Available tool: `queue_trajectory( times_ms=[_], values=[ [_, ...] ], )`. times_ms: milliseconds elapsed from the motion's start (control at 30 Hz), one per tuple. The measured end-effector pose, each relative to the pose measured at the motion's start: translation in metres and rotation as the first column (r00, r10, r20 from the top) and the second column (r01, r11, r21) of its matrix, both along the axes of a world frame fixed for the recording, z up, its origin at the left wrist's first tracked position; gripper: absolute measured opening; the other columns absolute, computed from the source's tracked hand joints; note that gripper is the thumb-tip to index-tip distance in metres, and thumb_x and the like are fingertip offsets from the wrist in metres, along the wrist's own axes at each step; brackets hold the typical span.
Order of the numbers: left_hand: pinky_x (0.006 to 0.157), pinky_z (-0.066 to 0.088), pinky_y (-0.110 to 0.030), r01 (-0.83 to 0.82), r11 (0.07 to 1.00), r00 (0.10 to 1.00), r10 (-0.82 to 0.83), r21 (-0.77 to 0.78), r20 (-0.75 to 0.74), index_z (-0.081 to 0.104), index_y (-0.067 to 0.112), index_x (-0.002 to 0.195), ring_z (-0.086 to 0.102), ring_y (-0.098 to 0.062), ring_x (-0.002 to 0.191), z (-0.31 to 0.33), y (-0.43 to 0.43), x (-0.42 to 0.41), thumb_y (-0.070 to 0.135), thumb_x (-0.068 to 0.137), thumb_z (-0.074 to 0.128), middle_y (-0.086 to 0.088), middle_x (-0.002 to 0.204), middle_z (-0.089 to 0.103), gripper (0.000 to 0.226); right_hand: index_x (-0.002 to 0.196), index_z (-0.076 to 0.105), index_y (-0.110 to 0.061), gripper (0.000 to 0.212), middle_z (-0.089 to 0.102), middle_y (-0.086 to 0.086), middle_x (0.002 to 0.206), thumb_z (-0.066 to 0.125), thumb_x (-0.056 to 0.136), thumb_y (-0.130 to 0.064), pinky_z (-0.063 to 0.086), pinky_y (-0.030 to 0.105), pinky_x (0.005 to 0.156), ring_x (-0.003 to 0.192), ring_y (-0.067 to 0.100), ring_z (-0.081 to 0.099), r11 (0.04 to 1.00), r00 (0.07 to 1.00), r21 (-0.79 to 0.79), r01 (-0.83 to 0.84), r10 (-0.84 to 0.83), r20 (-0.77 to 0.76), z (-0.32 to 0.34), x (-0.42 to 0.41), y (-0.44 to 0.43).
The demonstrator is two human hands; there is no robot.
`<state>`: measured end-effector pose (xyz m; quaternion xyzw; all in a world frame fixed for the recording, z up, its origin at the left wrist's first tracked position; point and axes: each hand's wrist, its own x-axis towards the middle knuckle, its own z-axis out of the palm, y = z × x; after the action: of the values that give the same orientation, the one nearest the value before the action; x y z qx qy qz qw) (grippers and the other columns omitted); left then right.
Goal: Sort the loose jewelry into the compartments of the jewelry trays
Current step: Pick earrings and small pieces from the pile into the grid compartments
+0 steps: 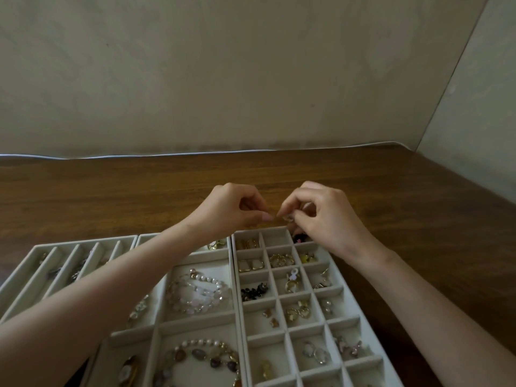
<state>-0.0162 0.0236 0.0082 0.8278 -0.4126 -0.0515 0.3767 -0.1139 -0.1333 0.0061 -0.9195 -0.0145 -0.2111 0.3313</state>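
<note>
Velvet grid tray (360, 322) nearest me, earrings in its small cells; over its far edge my left hand (234, 209) and right hand (321, 216) pinch 1 small pale earring (287, 217) between fingertips, wooden table (139, 191) beyond

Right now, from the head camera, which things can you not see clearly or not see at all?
- Small piece pinched between the left hand and right hand: fingertips cover it, too small to identify.
- Grid tray, near rows: cut off by the bottom edge.
- Far right compartment: right hand hides most of the dark item.
- Slotted tray: the left forearm covers part, contents too blurred.
</note>
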Motion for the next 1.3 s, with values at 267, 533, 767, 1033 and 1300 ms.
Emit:
queue_trajectory(
  times_ms=[267, 533, 767, 1033, 1300],
  values=[
    [0.058, 0.048, -0.013, 0.057, 0.998, 0.996, -0.059, 0.032, 0.074, 0.062, 0.021, 0.079, 0.059, 0.002, 0.059, -0.001, -0.004, -0.005, 0.017, 0.08, 0.069, 0.006, 0.07, 0.064, 0.008, 0.087, 0.072, -0.006, 0.02, 0.062, 0.002, 0.097, 0.057, 0.087, 0.007, 0.058, 0.023, 0.07, 0.075, 0.011, 0.07, 0.947, 0.99, 0.319, 0.044, 0.001, -0.141, 0.007, -0.002, -0.007],
    [0.082, 0.047, -0.023, 0.086, 0.962, 0.942, -0.163, 0.258, 0.294, 0.07, 0.021, 0.095, 0.056, -0.003, 0.088, -0.01, -0.008, -0.013, 0.019, 0.086, 0.062, 0.009, 0.094, 0.068, 0.012, 0.09, 0.073, -0.011, 0.019, 0.067, -0.001, 0.096, 0.066, 0.08, 0.004, 0.055, 0.018, 0.067, 0.075, 0.006, 0.068, 0.949, 0.98, 0.3, 0.098, -0.039, -0.196, 0.007, -0.002, -0.01],
    [0.084, 0.035, -0.02, -0.001, 0.925, 0.86, -0.194, 0.381, 0.473, 0.064, 0.029, 0.107, 0.045, -0.007, 0.1, -0.009, -0.012, -0.02, 0.027, 0.093, 0.051, 0.014, 0.107, 0.06, 0.02, 0.084, 0.073, -0.019, 0.007, 0.071, -0.007, 0.084, 0.073, 0.077, -0.016, 0.054, 0.016, 0.071, 0.076, 0.002, 0.067, 0.97, 0.983, 0.208, 0.124, -0.092, -0.158, 0.006, -0.002, -0.011],
    [0.083, 0.031, -0.021, -0.067, 0.913, 0.798, -0.192, 0.402, 0.572, 0.059, 0.032, 0.112, 0.042, -0.009, 0.101, -0.009, -0.015, -0.026, 0.031, 0.093, 0.048, 0.012, 0.112, 0.055, 0.021, 0.073, 0.068, -0.016, 0.009, 0.071, -0.003, 0.075, 0.077, 0.072, -0.015, 0.053, 0.016, 0.064, 0.069, 0.002, 0.067, 0.971, 0.983, 0.195, 0.139, -0.112, -0.147, 0.006, -0.001, -0.01],
    [0.077, 0.035, -0.02, -0.107, 0.94, 0.847, -0.085, 0.326, 0.524, 0.056, 0.027, 0.104, 0.039, -0.008, 0.094, -0.009, -0.015, -0.026, 0.029, 0.091, 0.054, 0.009, 0.106, 0.05, 0.013, 0.078, 0.07, -0.021, 0.004, 0.068, -0.009, 0.081, 0.072, 0.079, -0.018, 0.042, 0.011, 0.065, 0.077, 0.0, 0.062, 0.977, 0.972, 0.146, 0.152, -0.122, -0.2, 0.005, -0.001, -0.008]
  ],
)
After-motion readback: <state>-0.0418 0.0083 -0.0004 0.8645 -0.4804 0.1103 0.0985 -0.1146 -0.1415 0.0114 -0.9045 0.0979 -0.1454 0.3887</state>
